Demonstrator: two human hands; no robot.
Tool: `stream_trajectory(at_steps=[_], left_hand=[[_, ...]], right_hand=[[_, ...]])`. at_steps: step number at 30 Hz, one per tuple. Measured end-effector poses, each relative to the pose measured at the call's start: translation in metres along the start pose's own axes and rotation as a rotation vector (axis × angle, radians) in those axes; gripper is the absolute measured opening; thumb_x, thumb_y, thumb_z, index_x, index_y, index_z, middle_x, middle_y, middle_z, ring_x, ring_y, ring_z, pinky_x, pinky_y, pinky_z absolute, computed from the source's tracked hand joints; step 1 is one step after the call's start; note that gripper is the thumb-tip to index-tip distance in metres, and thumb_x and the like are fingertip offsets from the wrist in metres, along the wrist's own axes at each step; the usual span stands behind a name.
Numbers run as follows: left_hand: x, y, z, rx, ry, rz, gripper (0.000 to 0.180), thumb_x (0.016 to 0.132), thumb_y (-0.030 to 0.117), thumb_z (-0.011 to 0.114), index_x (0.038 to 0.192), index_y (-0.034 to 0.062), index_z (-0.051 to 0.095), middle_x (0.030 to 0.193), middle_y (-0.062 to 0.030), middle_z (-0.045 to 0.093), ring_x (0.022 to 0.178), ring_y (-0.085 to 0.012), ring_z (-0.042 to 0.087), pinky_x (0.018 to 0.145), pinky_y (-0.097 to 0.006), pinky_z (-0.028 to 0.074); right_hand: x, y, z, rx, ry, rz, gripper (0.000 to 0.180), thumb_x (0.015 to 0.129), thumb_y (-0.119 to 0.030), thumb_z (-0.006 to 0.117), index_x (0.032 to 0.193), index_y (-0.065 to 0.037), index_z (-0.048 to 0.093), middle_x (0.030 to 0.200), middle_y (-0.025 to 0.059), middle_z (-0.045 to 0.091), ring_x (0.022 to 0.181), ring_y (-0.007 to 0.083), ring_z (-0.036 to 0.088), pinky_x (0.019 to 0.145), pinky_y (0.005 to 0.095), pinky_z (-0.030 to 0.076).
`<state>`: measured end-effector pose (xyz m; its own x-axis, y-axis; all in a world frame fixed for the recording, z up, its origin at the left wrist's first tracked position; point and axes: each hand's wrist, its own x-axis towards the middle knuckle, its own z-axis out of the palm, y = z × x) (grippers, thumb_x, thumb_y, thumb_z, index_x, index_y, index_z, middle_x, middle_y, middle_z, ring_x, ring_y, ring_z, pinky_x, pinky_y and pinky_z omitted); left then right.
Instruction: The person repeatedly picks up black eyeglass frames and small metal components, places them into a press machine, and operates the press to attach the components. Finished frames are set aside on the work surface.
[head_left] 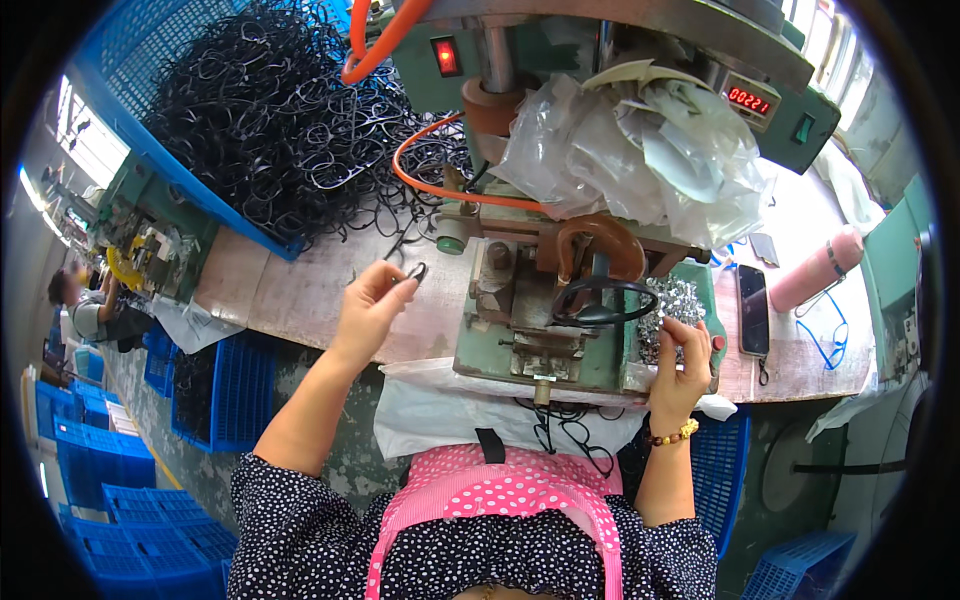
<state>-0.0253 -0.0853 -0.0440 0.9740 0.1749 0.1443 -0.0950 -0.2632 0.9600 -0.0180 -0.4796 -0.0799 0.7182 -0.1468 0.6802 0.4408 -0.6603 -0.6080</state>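
My left hand [372,308] pinches a thin black curved strip [418,272] above the table, left of a green press [480,345]. A black loop [600,310] sits in the press under its head, wider at its lower left. Right of it, my right hand [684,362] is over a tray of small shiny metal pieces [660,312]. Its thumb and fingers are drawn together at the tray's near edge; anything between them is too small to make out. A heap of black loops [270,120] lies at the far left, spilling from a blue crate [150,130].
Crumpled clear plastic [640,150] hangs on the press, and an orange hose [420,180] curves beside it. A phone [753,310], a pink bottle [818,268] and blue-framed glasses [830,345] lie at right. Another person [90,310] works at far left.
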Motion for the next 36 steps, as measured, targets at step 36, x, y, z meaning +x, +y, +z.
stream_trajectory(at_steps=[36], left_hand=[[-0.011,0.134,0.065,-0.419,0.131,0.393,0.02,0.102,0.017,0.062,0.109,-0.0007,0.062,0.093,-0.0055,0.068,0.074,-0.0093,0.061,0.066,-0.023,0.047]], right_hand=[[0.033,-0.116,0.037,0.859,-0.25,0.286,0.043,0.086,0.009,0.064,0.126,0.002,0.049,0.103,0.0056,0.059,0.098,0.0132,0.057,0.092,0.0271,0.045]])
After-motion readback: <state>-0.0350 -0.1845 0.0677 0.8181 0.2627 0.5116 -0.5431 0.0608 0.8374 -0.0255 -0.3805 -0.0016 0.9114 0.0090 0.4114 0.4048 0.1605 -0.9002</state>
